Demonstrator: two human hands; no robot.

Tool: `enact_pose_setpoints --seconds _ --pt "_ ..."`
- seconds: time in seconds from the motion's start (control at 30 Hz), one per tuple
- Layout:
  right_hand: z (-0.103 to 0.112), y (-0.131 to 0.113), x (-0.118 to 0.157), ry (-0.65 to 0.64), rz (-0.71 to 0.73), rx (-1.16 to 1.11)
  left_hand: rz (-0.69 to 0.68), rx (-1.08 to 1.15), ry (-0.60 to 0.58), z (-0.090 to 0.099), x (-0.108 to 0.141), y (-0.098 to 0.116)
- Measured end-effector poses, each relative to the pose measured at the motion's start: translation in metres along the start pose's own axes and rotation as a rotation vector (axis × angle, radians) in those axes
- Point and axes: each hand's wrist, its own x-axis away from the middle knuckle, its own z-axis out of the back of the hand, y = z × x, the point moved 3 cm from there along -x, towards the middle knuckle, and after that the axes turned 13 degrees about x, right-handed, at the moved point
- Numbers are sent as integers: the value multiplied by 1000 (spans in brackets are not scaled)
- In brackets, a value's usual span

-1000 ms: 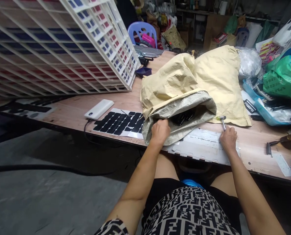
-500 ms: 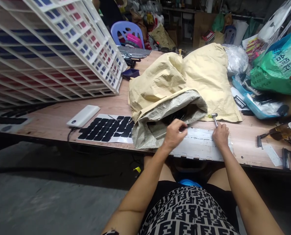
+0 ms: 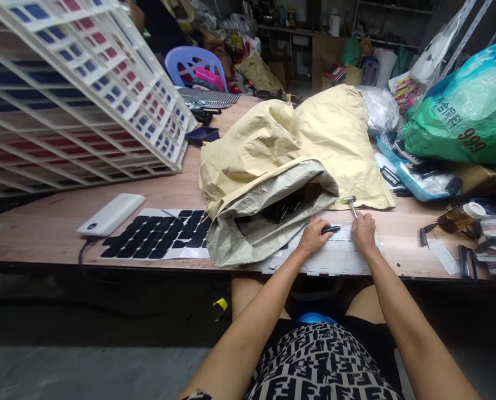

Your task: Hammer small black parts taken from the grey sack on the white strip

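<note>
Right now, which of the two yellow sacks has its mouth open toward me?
The left sack: its grey lining shows around a gaping mouth, black pieces inside. The right sack shows no opening.

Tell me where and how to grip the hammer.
The hammer is probably best gripped by its handle from the near side, where the right hand holds it: the handle points that way, with the crosswise head at the far end.

Forward-down head view: table (image 3: 168, 189) near, dim shelving (image 3: 391, 8) apparently far.
</note>
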Motion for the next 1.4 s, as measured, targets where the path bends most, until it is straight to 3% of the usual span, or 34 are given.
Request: enact_pose_setpoints --seconds 0.1,0.23,0.43,0.63,0.93,1.03,1.13,1.23,1.4 --pt "12 9 12 19 23 -178 31 -11 -18 -2 -1 -1" --pt "31 22 57 119 90 -483 53 -5 -34 -3 -3 -2" --pt "41 22 113 34 195 -634 42 -2 -18 -5 -4 -4" --pt "30 15 114 30 233 -623 40 -3 -23 -5 -5 -3" --pt "35 -3 115 -44 265 -668 69 57 -46 -1 -9 -2" --pt "27 -1 106 -57 237 -658 84 61 -48 0 -10 -1" --pt "24 7 77 43 177 -587 80 60 -35 0 -10 0" --pt "21 13 34 151 142 -389 68 40 -20 -1 -7 -1" --pt "6 10 -8 102 22 47 59 28 -28 0 -11 -1"
